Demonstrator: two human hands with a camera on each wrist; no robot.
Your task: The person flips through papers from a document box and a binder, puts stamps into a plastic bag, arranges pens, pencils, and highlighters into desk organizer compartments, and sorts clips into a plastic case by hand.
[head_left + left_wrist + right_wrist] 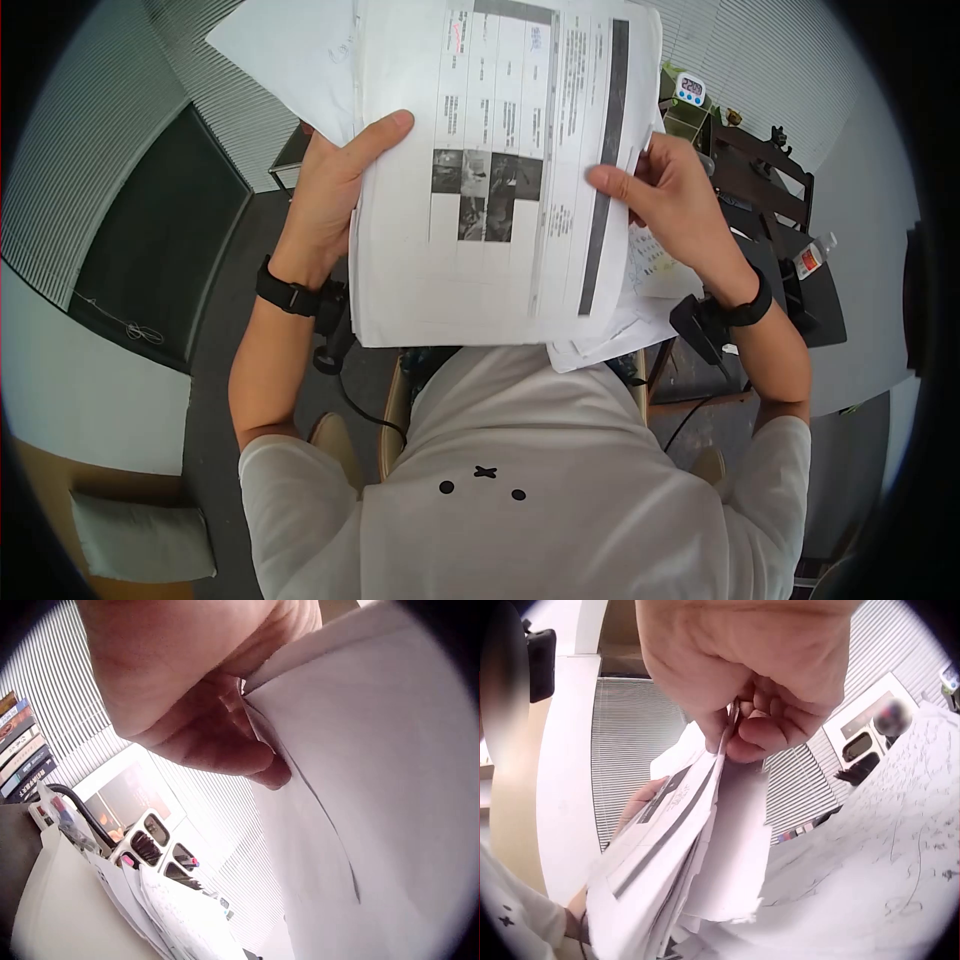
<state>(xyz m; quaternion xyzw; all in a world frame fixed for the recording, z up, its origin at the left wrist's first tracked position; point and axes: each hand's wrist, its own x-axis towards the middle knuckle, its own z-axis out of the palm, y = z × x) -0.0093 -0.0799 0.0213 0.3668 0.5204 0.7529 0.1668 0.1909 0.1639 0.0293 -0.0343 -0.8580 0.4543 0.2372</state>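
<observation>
A stack of printed sheets point(500, 270), with a block of dark photos on its top page, is held up in front of the chest. The left hand point(335, 175) grips its left edge, thumb on top and fingers behind; in the left wrist view the fingers of the left hand point(217, 712) lie against the paper's underside point(360, 750). On the right edge the right hand point(675, 195) pinches the sheets between thumb and curled fingers. The right wrist view shows the right hand point(750, 675) pinching the edge of the layered sheets point(675, 840).
Loose handwritten papers point(660, 265) lie below the stack at the right. A white timer point(690, 89), a bottle point(812, 257) and a dark rack stand beyond. A pen holder point(154, 840) and books point(22, 750) show in the left wrist view. A cushion point(145, 537) lies at lower left.
</observation>
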